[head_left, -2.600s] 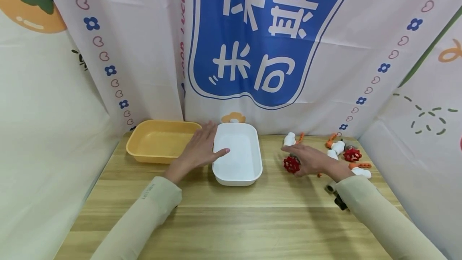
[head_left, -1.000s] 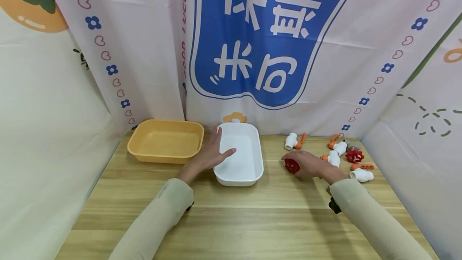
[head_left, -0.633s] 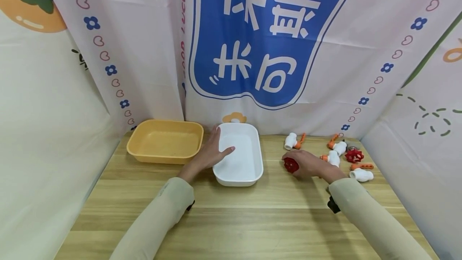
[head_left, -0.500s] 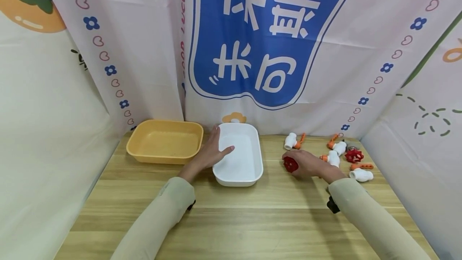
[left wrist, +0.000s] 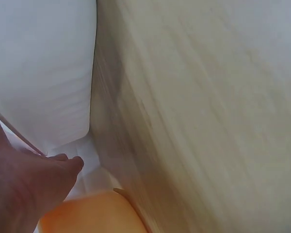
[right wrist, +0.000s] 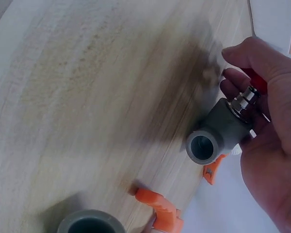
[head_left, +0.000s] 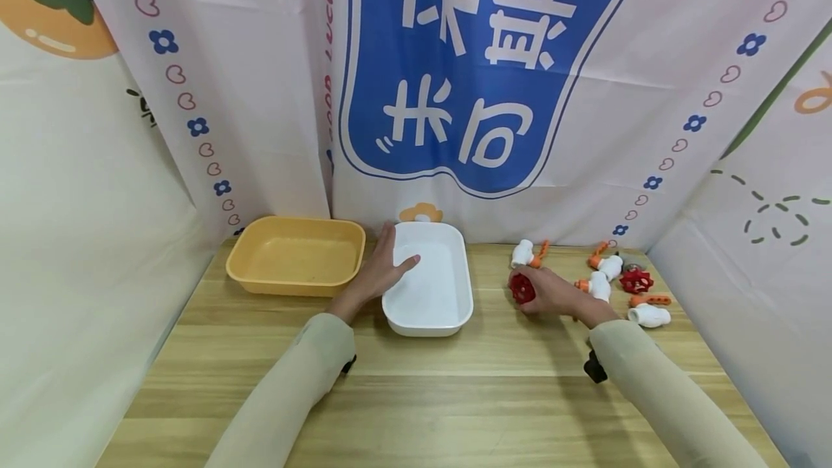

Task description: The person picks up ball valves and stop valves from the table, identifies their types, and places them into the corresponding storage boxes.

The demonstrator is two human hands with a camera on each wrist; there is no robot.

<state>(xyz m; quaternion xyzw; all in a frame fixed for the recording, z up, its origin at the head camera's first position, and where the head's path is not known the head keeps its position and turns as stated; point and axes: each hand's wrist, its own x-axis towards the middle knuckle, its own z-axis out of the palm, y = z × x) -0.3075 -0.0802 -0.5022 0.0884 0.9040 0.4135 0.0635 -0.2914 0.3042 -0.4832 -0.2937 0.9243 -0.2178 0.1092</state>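
Note:
My right hand point(head_left: 549, 291) grips a grey stop valve by its red handwheel point(head_left: 522, 288), right of the white tray. The right wrist view shows the grey valve body point(right wrist: 228, 126) with an open pipe end below the fingers; the hand hides much of the handwheel. My left hand point(head_left: 377, 269) rests over the left rim of the white plastic tray point(head_left: 429, 328), fingers fairly straight along the rim and thumb reaching over the inside. In the left wrist view, its fingertips point(left wrist: 76, 164) lie by the tray's outer wall.
A yellow tray point(head_left: 286, 287) stands left of the white one. One white valve with an orange handle point(head_left: 522, 253) lies behind my right hand. Several more such valves point(head_left: 650, 315) lie at the right, beside another red-wheeled valve point(head_left: 635, 281). A printed curtain point(head_left: 279, 92) closes the back.
My left hand has moved right onto the white tray's rim. My right hand has closed round the red-wheeled valve and lately shifted it slightly, its wheel tilting toward the camera.

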